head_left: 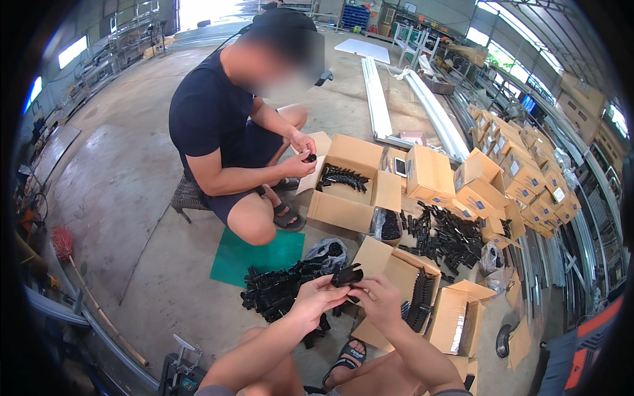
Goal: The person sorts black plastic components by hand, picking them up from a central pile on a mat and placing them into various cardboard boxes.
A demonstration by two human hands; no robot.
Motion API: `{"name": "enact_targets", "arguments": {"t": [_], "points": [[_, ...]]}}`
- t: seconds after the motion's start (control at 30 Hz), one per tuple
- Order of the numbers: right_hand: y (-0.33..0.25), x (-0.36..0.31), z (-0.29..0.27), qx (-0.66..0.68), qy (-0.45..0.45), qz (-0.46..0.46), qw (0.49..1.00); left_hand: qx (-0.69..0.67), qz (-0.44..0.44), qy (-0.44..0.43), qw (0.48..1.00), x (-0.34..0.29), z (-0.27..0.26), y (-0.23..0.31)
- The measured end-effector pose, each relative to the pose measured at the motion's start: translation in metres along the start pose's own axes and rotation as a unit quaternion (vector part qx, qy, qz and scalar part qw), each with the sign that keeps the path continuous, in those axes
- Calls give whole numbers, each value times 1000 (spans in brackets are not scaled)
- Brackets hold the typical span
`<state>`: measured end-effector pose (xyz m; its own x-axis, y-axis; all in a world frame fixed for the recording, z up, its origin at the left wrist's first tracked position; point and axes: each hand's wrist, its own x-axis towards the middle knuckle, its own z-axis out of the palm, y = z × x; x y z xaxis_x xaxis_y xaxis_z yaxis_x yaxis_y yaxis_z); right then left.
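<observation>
In front of me, above the floor, my left hand (315, 300) and my right hand (378, 298) are closed on a black plastic part (347, 275) with a curved, forked upper end. A second small black piece seems to sit at my right fingertips, but the fingers partly cover it. Just beyond my left hand lies a heap of similar black parts (267, 290), beside a clear plastic bag (328, 251) with more of them. To the right of my right hand stands an open carton (375, 259) in which black parts (420, 300) are stacked in a curved row.
Across from me a co-worker (214, 122) sits on a low stool, handling a small black piece beside another open carton (340, 212). Loose black parts (449, 234) spread at the right. Stacked cartons (522, 165) and long metal profiles (376, 99) lie beyond; a green sheet (228, 261) is on the floor.
</observation>
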<state>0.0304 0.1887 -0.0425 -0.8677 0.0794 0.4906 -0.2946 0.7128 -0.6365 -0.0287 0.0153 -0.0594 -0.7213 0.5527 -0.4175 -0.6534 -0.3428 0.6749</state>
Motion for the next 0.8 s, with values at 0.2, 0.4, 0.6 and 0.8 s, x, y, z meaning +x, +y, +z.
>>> {"name": "enact_targets", "arguments": {"t": [0.2,0.4,0.6,0.8], "points": [[7,-7,-13,-89,-4,-72,993,11,-12,7,1000,8,16,-5],[-7,3,0,-73,24,-68,995,-5,-1,28,1000,-5,7,8],[-1,-4,-4,-48,16,-64,997,-10,-6,21,1000,-4,13,7],[4,-6,3,-37,8,-92,995,2,4,8,1000,-1,4,5]]}}
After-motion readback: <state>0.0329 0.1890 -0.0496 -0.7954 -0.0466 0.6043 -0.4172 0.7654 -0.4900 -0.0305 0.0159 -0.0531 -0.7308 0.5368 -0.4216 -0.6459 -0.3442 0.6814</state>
